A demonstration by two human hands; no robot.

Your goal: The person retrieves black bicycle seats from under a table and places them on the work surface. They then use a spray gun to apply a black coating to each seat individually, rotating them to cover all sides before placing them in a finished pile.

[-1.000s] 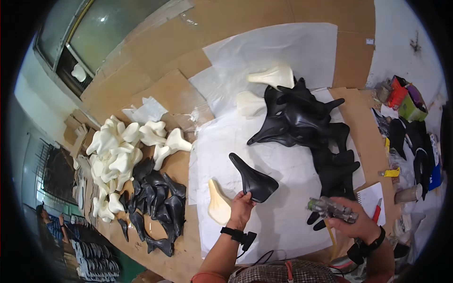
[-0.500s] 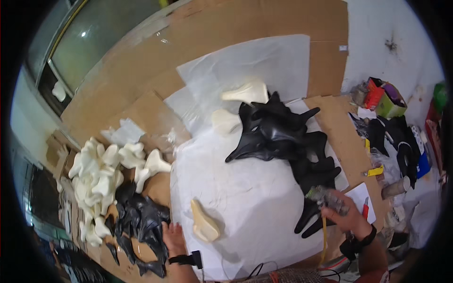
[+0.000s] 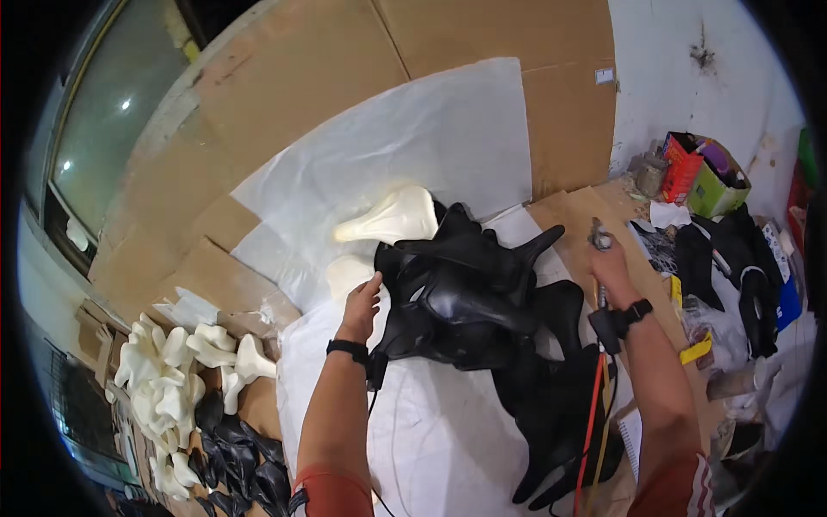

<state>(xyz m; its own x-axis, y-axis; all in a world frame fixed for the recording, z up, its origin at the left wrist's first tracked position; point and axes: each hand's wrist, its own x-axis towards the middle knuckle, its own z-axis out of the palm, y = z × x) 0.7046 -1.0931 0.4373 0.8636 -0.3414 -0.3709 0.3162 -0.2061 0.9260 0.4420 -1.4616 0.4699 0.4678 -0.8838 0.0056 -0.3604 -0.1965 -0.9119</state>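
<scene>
I see the white sheet [image 3: 431, 172] spread over cardboard, the heap of black saddles [image 3: 482, 302] on it. My left hand [image 3: 362, 306], fingers loose and holding nothing, reaches beside the pile's edge; my right hand [image 3: 607, 263] is clenched round a small grey tool [image 3: 599, 234], just right of the heap

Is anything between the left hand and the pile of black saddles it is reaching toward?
Nothing visible. The left hand is open at the left edge of the black saddle pile, with only white sheet around it. A cream saddle lies just left of the fingers, beside the path, not across it.
</scene>
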